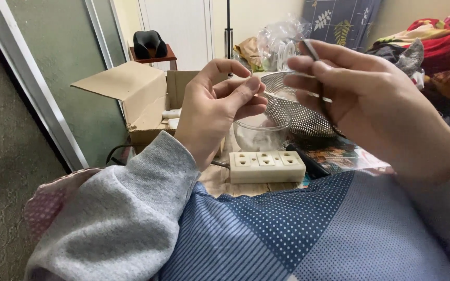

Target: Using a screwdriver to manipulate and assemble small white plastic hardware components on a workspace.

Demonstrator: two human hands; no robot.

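Left hand point(217, 106) pinching perhaps thread, right hand point(363, 99) gripping metal strainer point(298, 112)

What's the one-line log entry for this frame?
left hand: pinching something small, item unclear | right hand: holds thin metal piece | behind: metal strainer, glass bowl | below: power strip

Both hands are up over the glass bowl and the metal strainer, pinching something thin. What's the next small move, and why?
Probably bring the left hand closer to the right hand: each pinches something thin, with a gap between them above the glass bowl and metal strainer. What the fingertips hold is too small to tell.
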